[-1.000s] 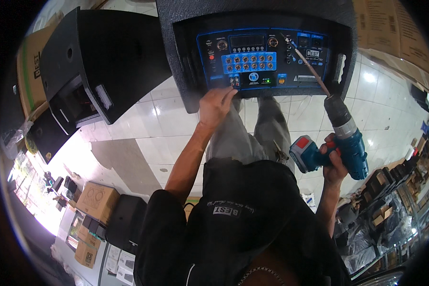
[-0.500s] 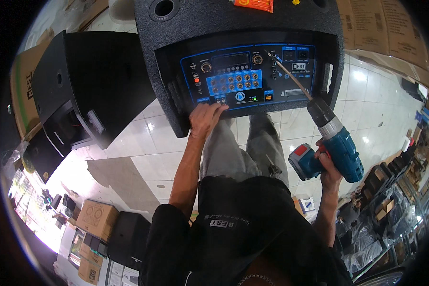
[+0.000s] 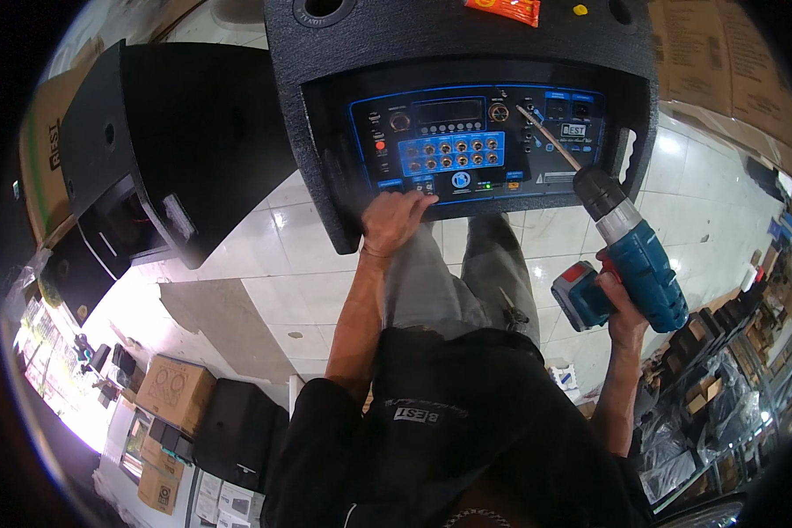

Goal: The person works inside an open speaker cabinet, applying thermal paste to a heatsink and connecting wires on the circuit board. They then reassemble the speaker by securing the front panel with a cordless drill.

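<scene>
Here the right hand (image 3: pixel 623 308) is clamping its fingers around the drill (image 3: pixel 646 268), whose smooth teal plastic body is bulging behind a silver collar (image 3: pixel 618 222) and a round black chuck (image 3: pixel 598 191). The long, slender bit (image 3: pixel 556 145) is slanting over the flat, glossy panel (image 3: pixel 528 165), its tip hanging beside a column of round sockets (image 3: pixel 528 139); whether it's touching, I can't tell. Over at the panel's lower edge, the left hand (image 3: pixel 391 220) is curling, fingers bunched together by the small terminals (image 3: pixel 424 186); from here I can't tell whether they're pinching anything. The panel is sitting recessed in the black speaker (image 3: pixel 288 114), its pebbled shell curving around it. Up on top, a shiny orange packet (image 3: pixel 510 10) is lying near a small yellow piece (image 3: pixel 580 10). Below, pale glossy tiles (image 3: pixel 677 198) are catching the light.
</scene>
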